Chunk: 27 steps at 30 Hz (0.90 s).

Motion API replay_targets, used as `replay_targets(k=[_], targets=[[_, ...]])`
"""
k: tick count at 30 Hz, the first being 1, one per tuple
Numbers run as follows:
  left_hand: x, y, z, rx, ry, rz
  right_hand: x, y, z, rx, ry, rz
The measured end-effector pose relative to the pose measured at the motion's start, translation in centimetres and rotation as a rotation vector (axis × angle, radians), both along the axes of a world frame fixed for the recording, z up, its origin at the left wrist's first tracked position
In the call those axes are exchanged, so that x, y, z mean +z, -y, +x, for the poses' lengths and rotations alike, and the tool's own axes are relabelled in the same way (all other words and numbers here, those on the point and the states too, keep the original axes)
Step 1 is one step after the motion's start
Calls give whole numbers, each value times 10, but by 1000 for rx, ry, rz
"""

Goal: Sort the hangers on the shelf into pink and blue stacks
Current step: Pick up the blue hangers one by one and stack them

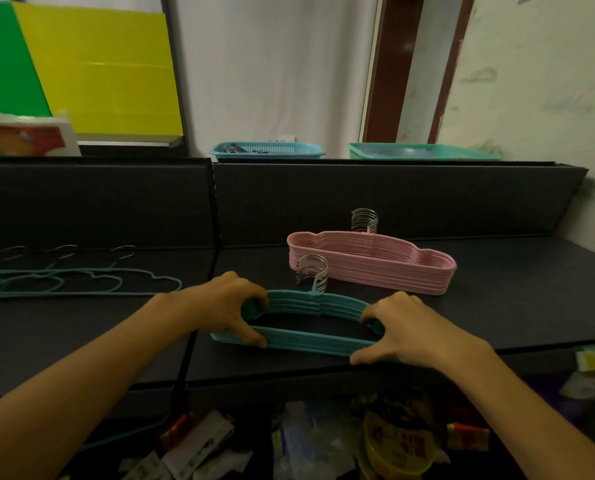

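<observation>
A stack of blue hangers (310, 341) lies on the dark shelf (514, 306) near its front edge, metal hooks pointing away from me. My left hand (230, 306) grips the stack's left end, fingers curled over the top bar and thumb on the lower bar. My right hand (403, 327) grips the right end the same way. Behind it lies a stack of pink hangers (372, 261), hooks toward the back wall. Several loose blue hangers (77, 282) lie spread flat on the shelf at the left.
Two plastic baskets, one blue (266, 152) and one green (421, 152), stand on the ledge above the shelf's back wall. Packaged goods (375, 441) crowd the level below the shelf's front edge. Green and yellow boards (91, 64) lean at the upper left.
</observation>
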<state>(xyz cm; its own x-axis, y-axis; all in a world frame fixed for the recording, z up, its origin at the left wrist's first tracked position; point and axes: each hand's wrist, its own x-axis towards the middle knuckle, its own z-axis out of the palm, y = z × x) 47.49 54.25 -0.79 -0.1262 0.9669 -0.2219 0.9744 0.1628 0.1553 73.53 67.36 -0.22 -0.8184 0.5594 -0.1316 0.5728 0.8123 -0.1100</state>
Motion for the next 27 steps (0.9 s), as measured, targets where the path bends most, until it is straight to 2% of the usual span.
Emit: replay_targets(k=[3,6,10,13,19,27], targets=[[1,10,-1,-36,20,89,8,3,3,11,4,-43],[2,27,-3,-41,84,236,20,12,-6,49,22,43],[0,65,-19,18,59,426,29,30,-40,137,-139,107],[-7,102,-46,114,-6,500,29,48,-79,203,-245,145],[-21,173,-116,295,-134,478,28,98,-169,304,-311,92],[-32,249,-206,420,-187,409,9,156,-287,302,-221,105]])
